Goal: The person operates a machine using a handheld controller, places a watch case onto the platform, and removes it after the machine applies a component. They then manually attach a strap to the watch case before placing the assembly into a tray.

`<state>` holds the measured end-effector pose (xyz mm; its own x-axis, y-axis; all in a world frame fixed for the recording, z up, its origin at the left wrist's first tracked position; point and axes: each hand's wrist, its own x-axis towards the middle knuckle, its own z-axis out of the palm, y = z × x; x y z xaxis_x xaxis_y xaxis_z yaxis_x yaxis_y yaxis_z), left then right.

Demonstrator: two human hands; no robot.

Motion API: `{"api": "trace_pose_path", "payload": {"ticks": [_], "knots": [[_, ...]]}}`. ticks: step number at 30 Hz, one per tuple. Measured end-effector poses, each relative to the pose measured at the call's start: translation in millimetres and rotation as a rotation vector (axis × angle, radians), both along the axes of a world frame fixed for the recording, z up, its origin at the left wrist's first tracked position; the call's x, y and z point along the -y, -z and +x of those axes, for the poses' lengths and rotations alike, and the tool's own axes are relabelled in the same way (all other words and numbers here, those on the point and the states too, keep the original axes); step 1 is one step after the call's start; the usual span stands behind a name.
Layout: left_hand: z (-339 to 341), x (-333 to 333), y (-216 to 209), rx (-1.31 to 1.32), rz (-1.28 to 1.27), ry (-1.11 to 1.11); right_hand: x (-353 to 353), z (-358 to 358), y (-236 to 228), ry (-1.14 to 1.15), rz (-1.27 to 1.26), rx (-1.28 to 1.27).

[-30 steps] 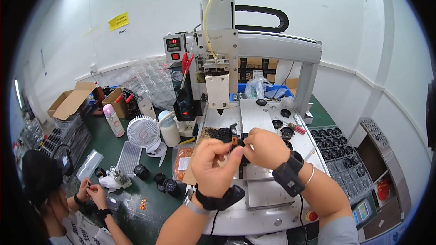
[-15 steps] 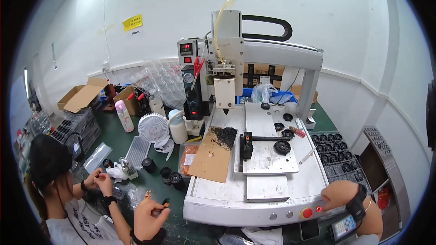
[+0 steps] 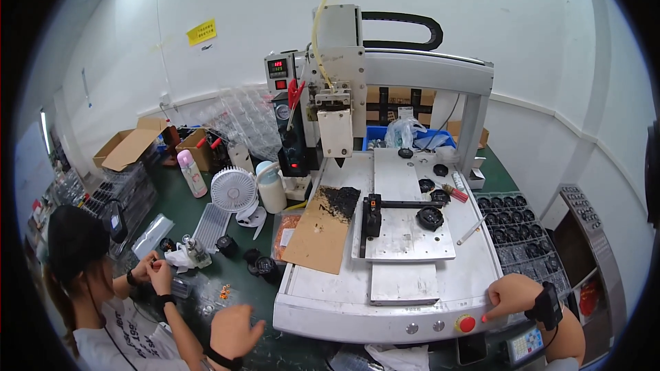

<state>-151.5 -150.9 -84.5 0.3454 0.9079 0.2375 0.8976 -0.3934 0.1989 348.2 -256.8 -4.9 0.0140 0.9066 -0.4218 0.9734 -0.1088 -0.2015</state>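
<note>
My left hand (image 3: 234,334) is over the green table, left of the machine's front edge. Its fingers are curled and the thumb sticks out to the right; anything inside them is hidden. A few small orange parts (image 3: 225,292) lie on the table just beyond it. At the front panel's right end, my right hand (image 3: 512,295) is closed, one digit reaching down onto a small red-lit button (image 3: 484,318). A larger red knob (image 3: 466,323) sits beside it. On the machine bed, a black bracket (image 3: 372,216) with a bar and a round black part (image 3: 430,218) rest on the white plate (image 3: 402,251).
A dispensing head (image 3: 336,134) hangs over the bed. Stained cardboard (image 3: 320,237) lies on its left side. A fan (image 3: 234,190), a jug (image 3: 271,192) and black round parts (image 3: 265,268) stand left. A co-worker (image 3: 103,295) handles something small. Trays of black parts (image 3: 512,230) are at right.
My left hand has turned and the small black-and-orange piece at its fingertips no longer shows. My right hand's digit has come down onto the lit button. The view has shifted slightly.
</note>
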Motion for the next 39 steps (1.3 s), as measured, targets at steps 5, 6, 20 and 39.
{"api": "trace_pose_path", "payload": {"ticks": [5,6,20,39], "knots": [[109,0,-98,0.138,0.006,0.803,-61,-38,-48,-0.089,0.438,-0.281],[132,-6,-106,0.13,-0.051,0.962,-83,-43,-49,-0.08,0.594,-0.431],[230,-67,-52,0.431,-1.17,1.209,-208,-29,43,-0.047,0.992,-0.105],[231,-60,-54,0.407,-0.832,1.369,-199,-31,36,0.003,0.852,-0.198]]}}
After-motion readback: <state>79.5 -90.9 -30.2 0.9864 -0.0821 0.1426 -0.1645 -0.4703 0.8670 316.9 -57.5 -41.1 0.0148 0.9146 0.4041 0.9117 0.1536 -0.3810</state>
